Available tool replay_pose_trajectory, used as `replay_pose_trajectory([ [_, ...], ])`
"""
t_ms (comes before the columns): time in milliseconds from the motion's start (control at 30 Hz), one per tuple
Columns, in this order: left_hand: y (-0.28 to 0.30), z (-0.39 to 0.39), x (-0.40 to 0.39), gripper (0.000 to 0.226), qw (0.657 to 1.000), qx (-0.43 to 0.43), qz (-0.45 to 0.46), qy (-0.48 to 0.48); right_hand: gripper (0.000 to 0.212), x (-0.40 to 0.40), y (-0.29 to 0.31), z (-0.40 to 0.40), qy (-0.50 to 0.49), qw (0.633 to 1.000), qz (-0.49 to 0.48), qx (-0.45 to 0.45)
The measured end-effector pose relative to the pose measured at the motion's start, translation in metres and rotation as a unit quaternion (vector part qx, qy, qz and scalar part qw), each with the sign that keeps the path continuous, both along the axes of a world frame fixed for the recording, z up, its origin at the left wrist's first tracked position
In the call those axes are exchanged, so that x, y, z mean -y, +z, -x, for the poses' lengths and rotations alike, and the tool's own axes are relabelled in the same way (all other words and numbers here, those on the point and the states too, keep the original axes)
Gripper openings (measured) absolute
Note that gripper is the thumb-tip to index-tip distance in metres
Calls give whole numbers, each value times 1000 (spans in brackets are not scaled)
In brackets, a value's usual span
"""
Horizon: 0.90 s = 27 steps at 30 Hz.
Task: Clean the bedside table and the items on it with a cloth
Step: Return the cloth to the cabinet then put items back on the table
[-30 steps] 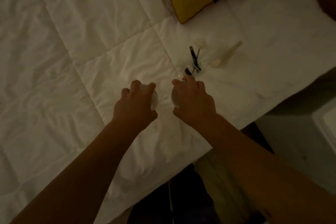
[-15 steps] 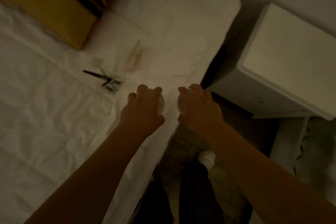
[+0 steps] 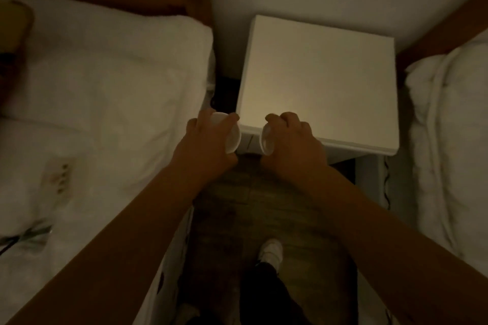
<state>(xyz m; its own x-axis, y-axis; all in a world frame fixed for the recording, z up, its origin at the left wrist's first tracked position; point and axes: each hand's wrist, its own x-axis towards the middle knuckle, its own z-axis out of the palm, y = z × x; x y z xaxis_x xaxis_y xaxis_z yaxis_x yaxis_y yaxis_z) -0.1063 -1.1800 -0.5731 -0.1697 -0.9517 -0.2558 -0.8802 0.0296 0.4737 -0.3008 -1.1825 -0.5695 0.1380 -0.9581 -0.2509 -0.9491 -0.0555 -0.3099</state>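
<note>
A cup [image 3: 232, 137] per grip — bedside table [image 3: 319, 82] ahead

No text, label, brand, number or sign can be read anywhere.

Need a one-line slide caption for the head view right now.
Left hand and right hand each grip a small white cup at the bedside table's front edge, between two beds.

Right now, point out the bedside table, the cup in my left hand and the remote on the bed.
bedside table [image 3: 324, 82], head view, bare top
cup in left hand [image 3: 233, 140], head view, rim
remote [image 3: 56, 179], head view, button face
</note>
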Motion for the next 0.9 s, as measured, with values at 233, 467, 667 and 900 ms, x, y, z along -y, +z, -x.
replay_pose_trajectory([
  [233, -8, 64, 91, 83, 997, 34, 9, -69, 89, 74, -12, 58, -34, 999, 4, -1],
  [467, -23, 99, 187, 85, 987, 27, 22, -156, 91, 153, -37, 81, -95, 995, 4, 12],
  [667, -49, 101, 260, 98, 982, 46, 34, -180, 93, 219, -57, 83, -134, 991, 1, 6],
  [900, -67, 101, 325, 105, 986, 46, 6, -159, 91, 278, -72, 80, -142, 989, 17, 20],
])
